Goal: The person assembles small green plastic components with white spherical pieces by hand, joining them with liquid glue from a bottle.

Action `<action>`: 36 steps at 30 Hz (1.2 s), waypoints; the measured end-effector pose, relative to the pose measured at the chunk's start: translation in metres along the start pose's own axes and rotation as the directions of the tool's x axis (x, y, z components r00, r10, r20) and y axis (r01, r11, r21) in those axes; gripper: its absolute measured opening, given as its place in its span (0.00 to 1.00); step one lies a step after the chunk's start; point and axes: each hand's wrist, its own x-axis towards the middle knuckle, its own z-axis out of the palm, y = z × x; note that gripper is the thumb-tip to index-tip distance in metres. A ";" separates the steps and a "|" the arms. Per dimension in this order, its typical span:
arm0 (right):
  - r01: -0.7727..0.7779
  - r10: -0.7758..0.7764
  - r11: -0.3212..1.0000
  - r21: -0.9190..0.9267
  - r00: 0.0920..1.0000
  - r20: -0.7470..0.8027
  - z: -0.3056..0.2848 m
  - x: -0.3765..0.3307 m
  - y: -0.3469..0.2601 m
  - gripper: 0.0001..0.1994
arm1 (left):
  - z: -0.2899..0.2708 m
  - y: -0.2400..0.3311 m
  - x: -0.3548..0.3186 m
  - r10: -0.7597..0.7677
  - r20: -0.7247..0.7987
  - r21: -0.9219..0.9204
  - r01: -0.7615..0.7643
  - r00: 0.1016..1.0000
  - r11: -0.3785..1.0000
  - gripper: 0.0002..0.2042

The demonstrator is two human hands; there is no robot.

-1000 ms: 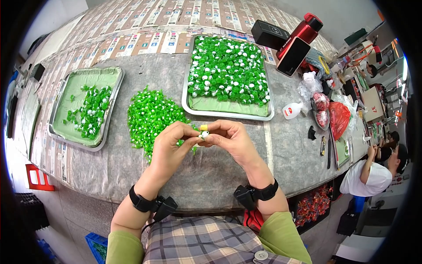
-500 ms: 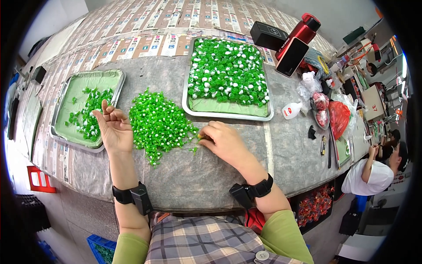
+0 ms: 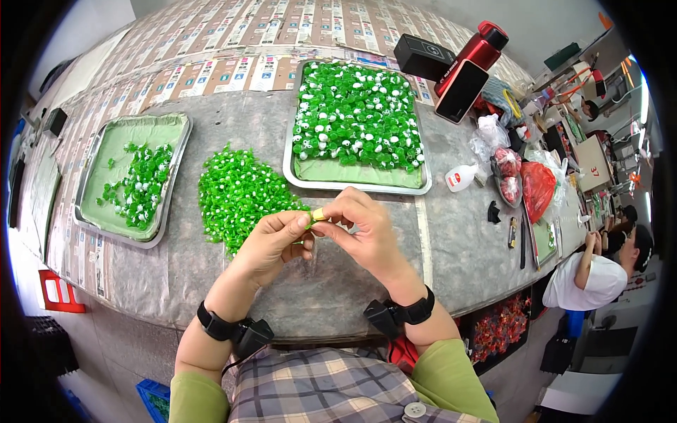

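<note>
Left hand (image 3: 273, 238) rejoins right hand (image 3: 368, 229); both pinch a green piece (image 3: 311, 225) between them, apparently starting another.

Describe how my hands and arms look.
Your left hand and right hand are gloveless. Each wrist has a black strap with a boxy black module; a thin dark cable hangs from the left. The sleeves are light green. Something yellow, perhaps a wrap, shows at the right index finger.

2 trays (image 3: 356, 188) of green-and-white pieces (image 3: 356, 116), 1 green pile (image 3: 243, 194), 1 red bottle (image 3: 477, 51), 1 phone (image 3: 462, 92)
</note>
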 end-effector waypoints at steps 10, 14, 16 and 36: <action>0.281 -0.397 0.851 -0.443 0.897 -0.196 -0.022 0.006 0.016 0.05 | -0.009 -0.004 0.004 0.040 -0.151 -0.166 -0.065 0.988 0.984 0.08; -0.121 -0.334 0.870 -0.477 0.569 -0.752 -0.088 -0.001 0.049 0.14 | -0.004 0.001 0.003 0.110 -0.222 -0.204 -0.157 0.969 0.966 0.05; -0.163 -0.381 0.848 -0.504 0.473 -0.794 -0.114 -0.006 0.071 0.17 | -0.007 -0.001 0.004 0.120 -0.213 -0.217 -0.167 0.970 0.962 0.05; 0.005 0.056 0.992 0.124 0.873 -0.485 -0.069 -0.002 0.019 0.18 | -0.006 -0.003 0.004 0.108 -0.207 -0.164 -0.143 0.972 0.976 0.09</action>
